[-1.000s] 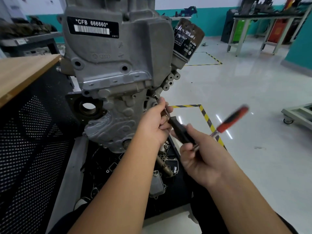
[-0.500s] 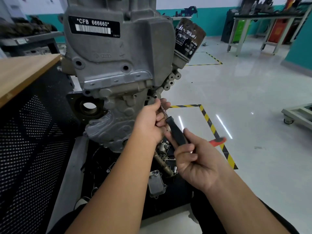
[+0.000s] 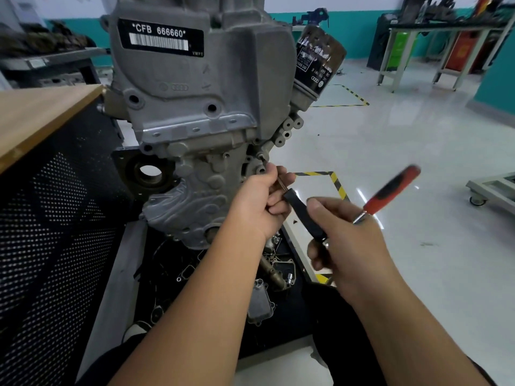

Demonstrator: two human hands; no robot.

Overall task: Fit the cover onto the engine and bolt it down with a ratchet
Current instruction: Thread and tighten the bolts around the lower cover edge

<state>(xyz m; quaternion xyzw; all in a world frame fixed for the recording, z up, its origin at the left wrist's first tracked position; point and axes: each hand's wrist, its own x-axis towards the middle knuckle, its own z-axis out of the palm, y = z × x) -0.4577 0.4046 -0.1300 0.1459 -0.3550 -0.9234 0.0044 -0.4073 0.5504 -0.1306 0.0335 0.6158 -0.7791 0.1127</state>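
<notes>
Already the cover (image 3: 195, 107) is seated against the front of the engine (image 3: 228, 29), where it stands upright just beside the wooden surface (image 3: 41, 118); the fitting step can therefore be judged done. Bolting is under way. The ratchet (image 3: 390, 190) is held in the right hand (image 3: 351, 252), whose fingers are curled round the tool near its head, while the red and black grip juts out to the right and is blurred. A long black extension (image 3: 303, 213) runs from the ratchet up and to the left toward the right edge of the cover. The thin shaft at its tip is pinched and steadied by the fingers (image 3: 278, 196) of the left hand (image 3: 259, 201), just below a bolt (image 3: 261, 156) seated in a boss there. Whether the tip is engaged on that bolt or on a fastener hidden behind the left hand cannot be told.

Several holes across the cover face look dark and unfilled, though it cannot be said for certain which of them are meant to take bolts. On that showing, the tightening is judged to be at an early or middle stage, with more fasteners left to be driven. Loose parts and gaskets (image 3: 259, 302) are seen lying on the black tray below the engine, and an oil filter (image 3: 317, 65) stands at the engine's upper right.
</notes>
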